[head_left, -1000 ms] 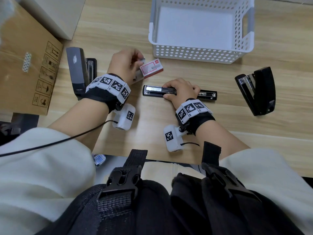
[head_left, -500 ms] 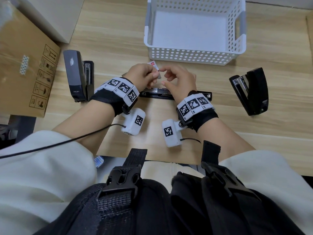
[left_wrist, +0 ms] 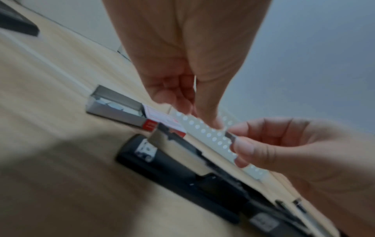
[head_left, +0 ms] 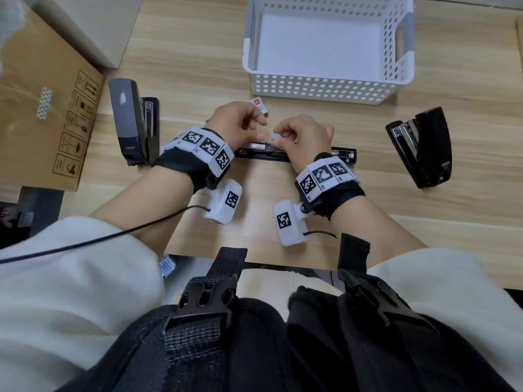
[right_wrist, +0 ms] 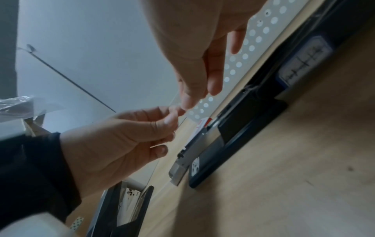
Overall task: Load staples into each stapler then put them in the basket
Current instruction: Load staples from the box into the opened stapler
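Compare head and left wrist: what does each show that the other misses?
Head only: the basket is empty inside, and a cardboard box sits at far left. Left wrist only: the staple box has its tray slid out; the head view catches just a corner of it. Both: the open stapler under the hands, and the right hand pinching a small staple strip, with the left hand close by.

I see three black staplers: one [head_left: 294, 155] lies opened flat between my wrists, one [head_left: 134, 123] opened at left, one [head_left: 421, 145] at right. The staple box [head_left: 259, 106] lies before the empty white basket [head_left: 319, 87].
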A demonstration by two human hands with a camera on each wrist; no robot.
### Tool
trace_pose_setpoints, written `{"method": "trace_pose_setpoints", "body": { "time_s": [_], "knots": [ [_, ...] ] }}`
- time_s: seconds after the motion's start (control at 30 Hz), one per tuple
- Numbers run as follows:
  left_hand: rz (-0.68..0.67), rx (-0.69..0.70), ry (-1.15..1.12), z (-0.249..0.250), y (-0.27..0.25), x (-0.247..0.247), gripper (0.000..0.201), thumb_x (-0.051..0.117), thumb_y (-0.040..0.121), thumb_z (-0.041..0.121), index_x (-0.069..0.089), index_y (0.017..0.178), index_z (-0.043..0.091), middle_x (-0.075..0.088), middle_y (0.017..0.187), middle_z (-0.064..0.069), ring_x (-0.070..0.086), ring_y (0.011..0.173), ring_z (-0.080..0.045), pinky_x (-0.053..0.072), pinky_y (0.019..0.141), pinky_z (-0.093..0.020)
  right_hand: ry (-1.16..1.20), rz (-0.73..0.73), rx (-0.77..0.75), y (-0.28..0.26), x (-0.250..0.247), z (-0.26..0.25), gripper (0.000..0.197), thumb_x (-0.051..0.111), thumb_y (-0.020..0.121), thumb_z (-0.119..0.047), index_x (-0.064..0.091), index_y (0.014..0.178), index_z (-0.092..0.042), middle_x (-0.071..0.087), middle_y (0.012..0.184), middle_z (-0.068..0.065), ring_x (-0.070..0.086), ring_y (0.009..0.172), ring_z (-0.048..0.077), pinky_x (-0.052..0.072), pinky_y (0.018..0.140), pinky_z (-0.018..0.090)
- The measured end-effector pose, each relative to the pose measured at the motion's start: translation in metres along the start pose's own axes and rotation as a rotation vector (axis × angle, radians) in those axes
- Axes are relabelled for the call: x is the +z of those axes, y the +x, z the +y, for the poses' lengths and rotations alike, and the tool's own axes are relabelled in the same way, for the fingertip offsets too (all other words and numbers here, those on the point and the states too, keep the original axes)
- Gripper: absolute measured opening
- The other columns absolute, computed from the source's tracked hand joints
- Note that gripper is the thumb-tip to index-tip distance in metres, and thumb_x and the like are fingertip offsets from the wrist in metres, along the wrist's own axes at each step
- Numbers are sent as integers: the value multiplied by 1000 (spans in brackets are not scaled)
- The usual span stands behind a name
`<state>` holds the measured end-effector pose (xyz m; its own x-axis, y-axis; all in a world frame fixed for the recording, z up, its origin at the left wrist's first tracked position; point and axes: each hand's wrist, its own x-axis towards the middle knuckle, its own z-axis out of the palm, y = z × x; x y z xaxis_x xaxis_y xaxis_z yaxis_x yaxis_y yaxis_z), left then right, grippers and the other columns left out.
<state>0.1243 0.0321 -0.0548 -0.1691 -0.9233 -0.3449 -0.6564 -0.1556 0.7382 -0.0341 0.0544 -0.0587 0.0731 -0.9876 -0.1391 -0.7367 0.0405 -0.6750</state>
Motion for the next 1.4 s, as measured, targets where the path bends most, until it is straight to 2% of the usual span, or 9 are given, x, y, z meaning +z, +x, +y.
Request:
{"method": "trace_pose_setpoints", "body": {
  "time_s": [0.1, 0.17, 0.33, 0.47, 0.67, 1.03, 1.23, 1.3, 1.4],
  "knots": [
    [19, -10, 212, -4, -3, 0, 34, 77, 69, 14, 67, 101, 15, 50, 93, 2, 49, 87, -12, 41, 90, -28, -77, -59, 48, -3, 5, 7, 12, 68, 79, -28, 67, 91, -27, 60, 102, -5, 56, 95, 14, 17, 88, 27],
    [9, -30, 232, -7, -5, 1, 38, 78, 68, 14, 67, 104, 16, 58, 103, -6, 56, 98, -18, 42, 94, -29, -108, -66, 59, -3, 8, 8, 12, 68, 79, -29, 67, 90, -28, 60, 103, -5, 56, 96, 15, 17, 87, 28],
    [-29, -47, 249, -12, -8, 4, 27, 73, 74, 17, 70, 101, 18, 68, 98, -4, 50, 86, -8, 30, 63, -1, -184, -85, 57, -1, 11, 8, 14, 69, 79, -30, 68, 92, -29, 59, 107, -5, 54, 100, 15, 20, 92, 31],
    [-33, -48, 224, -14, -8, 4, 28, 73, 75, 16, 70, 102, 18, 60, 87, 2, 48, 83, -7, 29, 56, 7, -191, -81, 56, -1, 13, 7, 14, 67, 80, -31, 68, 93, -30, 59, 107, -4, 53, 103, 15, 21, 93, 33],
    [-18, -40, 214, -16, -8, 4, 29, 74, 73, 16, 71, 102, 18, 54, 79, 3, 47, 78, -9, 31, 55, 4, -169, -80, 65, 0, 13, 5, 12, 66, 81, -30, 68, 92, -29, 62, 103, -5, 54, 102, 16, 16, 84, 30],
    [-25, -54, 194, -19, -5, 3, 29, 75, 73, 18, 71, 102, 20, 57, 83, 5, 48, 80, -8, 30, 55, 6, -185, -89, 65, 0, 20, 6, 22, 72, 74, -33, 68, 96, -34, 57, 106, -5, 51, 105, 15, 13, 82, 28],
    [2, -54, 173, -21, -4, 5, 30, 75, 73, 17, 70, 103, 20, 54, 80, 6, 48, 79, -8, 32, 55, 1, -237, -112, 114, -3, 2, 16, 45, 79, 65, -32, 62, 106, -37, 52, 112, -5, 43, 113, 15, 17, 95, 32],
    [25, -24, 186, -20, -6, 6, 33, 75, 72, 15, 69, 105, 20, 54, 86, 6, 48, 83, -8, 35, 65, -5, -272, -105, 159, -5, -7, 23, 46, 79, 65, -27, 62, 106, -38, 51, 113, -5, 39, 116, 16, 18, 96, 32],
    [-52, 172, 216, -17, -9, 11, 46, 75, 70, 7, 66, 112, 22, 54, 99, 0, 49, 97, -15, 39, 91, -25, -296, -73, 228, -9, -17, 36, 46, 77, 66, -17, 62, 104, -38, 50, 114, -6, 37, 115, 17, 18, 91, 31]
  ]
}}
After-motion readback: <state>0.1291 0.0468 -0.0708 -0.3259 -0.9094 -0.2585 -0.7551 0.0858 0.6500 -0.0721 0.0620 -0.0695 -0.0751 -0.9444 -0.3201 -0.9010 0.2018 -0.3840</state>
